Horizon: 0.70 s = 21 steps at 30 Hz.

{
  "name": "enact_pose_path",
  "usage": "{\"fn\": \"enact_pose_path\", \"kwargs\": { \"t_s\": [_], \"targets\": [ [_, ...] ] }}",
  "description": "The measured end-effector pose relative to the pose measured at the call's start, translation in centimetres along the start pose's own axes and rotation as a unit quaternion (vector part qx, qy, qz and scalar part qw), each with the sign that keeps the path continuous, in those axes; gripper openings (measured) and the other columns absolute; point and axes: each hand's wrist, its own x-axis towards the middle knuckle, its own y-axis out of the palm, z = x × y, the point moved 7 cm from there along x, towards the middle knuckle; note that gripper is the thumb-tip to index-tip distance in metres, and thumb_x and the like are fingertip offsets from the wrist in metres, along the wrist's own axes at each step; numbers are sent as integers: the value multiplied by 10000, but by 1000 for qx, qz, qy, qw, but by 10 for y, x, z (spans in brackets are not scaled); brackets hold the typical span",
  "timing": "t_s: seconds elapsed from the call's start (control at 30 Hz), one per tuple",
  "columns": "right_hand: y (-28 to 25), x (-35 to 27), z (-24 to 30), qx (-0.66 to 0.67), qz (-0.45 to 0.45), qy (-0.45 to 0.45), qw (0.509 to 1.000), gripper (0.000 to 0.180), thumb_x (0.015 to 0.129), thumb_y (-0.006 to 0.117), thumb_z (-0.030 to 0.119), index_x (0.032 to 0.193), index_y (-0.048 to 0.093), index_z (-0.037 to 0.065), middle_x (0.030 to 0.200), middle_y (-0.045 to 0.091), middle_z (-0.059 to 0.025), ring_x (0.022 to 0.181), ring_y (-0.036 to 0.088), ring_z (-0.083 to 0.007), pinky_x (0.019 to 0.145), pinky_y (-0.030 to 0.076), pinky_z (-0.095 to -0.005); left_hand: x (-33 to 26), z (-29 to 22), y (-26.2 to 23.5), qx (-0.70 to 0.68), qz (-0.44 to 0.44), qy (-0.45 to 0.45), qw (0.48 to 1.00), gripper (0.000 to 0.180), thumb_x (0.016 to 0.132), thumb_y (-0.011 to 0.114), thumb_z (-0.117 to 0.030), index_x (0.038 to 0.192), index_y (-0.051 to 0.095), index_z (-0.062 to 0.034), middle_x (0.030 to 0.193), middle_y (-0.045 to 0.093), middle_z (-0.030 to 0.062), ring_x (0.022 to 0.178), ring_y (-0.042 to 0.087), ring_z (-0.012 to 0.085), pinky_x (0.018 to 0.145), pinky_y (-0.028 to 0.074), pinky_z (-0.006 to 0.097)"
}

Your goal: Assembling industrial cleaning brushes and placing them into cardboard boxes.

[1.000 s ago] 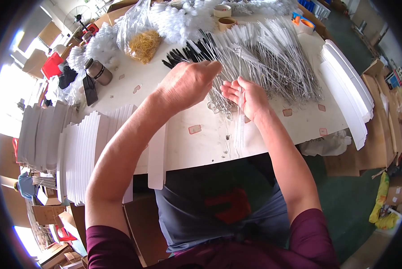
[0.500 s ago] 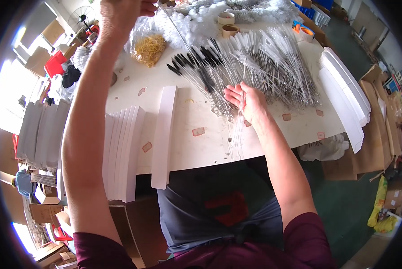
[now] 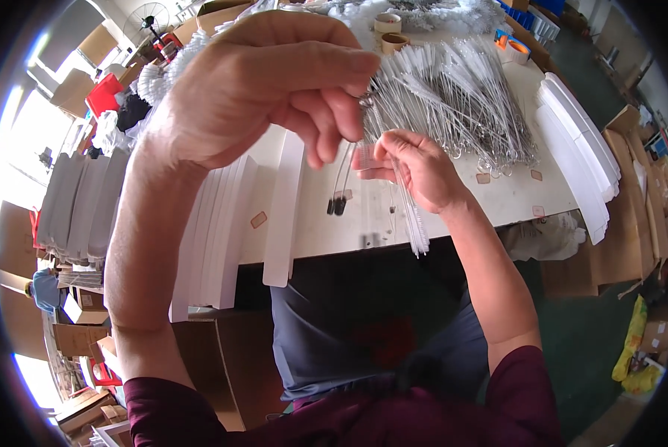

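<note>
Your left hand (image 3: 248, 89) looms large up at eleven o'clock in the view, fingers bent inward, thumb reaching over, the grip closed down to its fingertips; and there, dangling from it at about half past four, hang thin black-tipped wire brushes (image 3: 339, 205), dark heads down, wires up behind your fingers!

Your right hand (image 3: 417, 167) sits just past the middle, curled, thumb over fingers, with a slim hold on white-bristled wire brushes (image 3: 418, 240); their pale heads point down to six o'clock, over the front edge of the table (image 3: 326, 242); how many you have there, you can't tell from here; your two hands are close together, the left one nearer the camera.

Now take the clock from that right hand: at one o'clock spreads a big heap of wire brushes (image 3: 460, 97), bristles away from you, wire ends your way; at twelve, farther back, two tape rolls (image 3: 393, 42); beyond the heap, also at one, a blue-and-orange tape dispenser (image 3: 511, 49); at eight, a single white cardboard strip (image 3: 280, 223) lies across the table's front edge, a row of white strips (image 3: 209, 238) beside it; and out at three, more white cardboard pieces (image 3: 576, 145) lie stacked!
</note>
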Motion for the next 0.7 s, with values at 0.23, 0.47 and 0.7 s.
{"fn": "enact_pose_path", "kwargs": {
  "t_s": [0.23, 0.47, 0.7],
  "targets": [
    [25, -61, -13, 30, 113, 95, 989, 342, 1118, 462, 241, 1001, 628, -34, 992, 745, -221, 926, 756, -292, 880, 614, -406, 2, 32, -3, 12, -22, -21, 999, 223, 1024, 615, -216, 924, 639, -18, 780, 725, 120, 597, 699, 168, 562, 577, 298],
    [21, -93, -42, 60, 76, 123, 988, 351, 1124, 453, 257, 971, 614, -14, 999, 736, -198, 910, 760, -298, 830, 635, -413, -4, 68, 13, -26, -7, -79, 997, 192, 1008, 642, -192, 932, 656, -16, 854, 734, 128, 655, 717, 172, 593, 592, 312],
    [10, -104, -50, -21, 14, 107, 994, 357, 1123, 469, 268, 983, 614, -27, 982, 737, -178, 898, 760, -261, 824, 639, -376, -25, 55, 32, -117, -13, -56, 992, 210, 1050, 550, -164, 1040, 596, 41, 1050, 726, 237, 756, 746, 239, 619, 608, 362]
  ]
}}
